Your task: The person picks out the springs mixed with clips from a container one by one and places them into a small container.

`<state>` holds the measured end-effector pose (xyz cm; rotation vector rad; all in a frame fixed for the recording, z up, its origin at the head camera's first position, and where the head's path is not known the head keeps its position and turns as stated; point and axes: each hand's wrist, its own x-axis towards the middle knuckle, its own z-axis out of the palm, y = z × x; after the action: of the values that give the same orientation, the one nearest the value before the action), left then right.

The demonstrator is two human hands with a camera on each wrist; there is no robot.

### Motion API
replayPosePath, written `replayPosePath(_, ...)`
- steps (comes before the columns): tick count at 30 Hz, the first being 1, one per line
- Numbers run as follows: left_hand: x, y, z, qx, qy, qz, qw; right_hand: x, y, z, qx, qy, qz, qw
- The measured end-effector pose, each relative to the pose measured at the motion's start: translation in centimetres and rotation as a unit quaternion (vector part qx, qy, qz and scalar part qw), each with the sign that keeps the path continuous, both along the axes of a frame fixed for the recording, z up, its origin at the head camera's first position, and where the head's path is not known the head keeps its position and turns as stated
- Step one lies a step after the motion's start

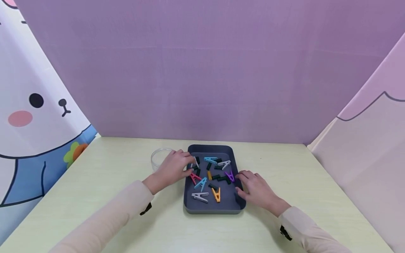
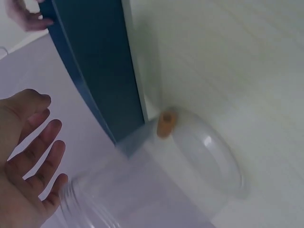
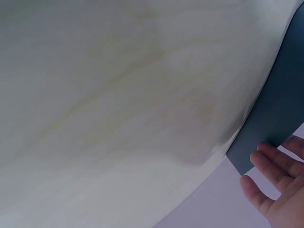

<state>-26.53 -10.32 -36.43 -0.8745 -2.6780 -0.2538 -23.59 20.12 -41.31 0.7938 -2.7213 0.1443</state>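
A dark grey tray holds small plastic clips in several colours, among them a purple clip, a yellow clip, a red clip and a blue clip. Small dark green ridged pieces and a yellow cylinder lie among them. My left hand reaches over the tray's left edge near a white clip; its fingers are loosely bent, and the left wrist view shows nothing between them. At the tray's right side, near the purple clip, my right hand rests its spread fingers against the rim.
Left of the tray stands a clear round jar, partly behind my left hand. In the left wrist view an orange cylinder shows inside it. The pale table ends at a purple backdrop.
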Motion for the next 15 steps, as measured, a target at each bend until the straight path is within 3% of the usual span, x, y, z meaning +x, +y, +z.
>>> replayPosePath(15,0.8,3.4,-2.8,-0.062,-0.040,-0.044,0.9963,0.1,-0.1,0.0,-0.001,0.001,-0.002,1.000)
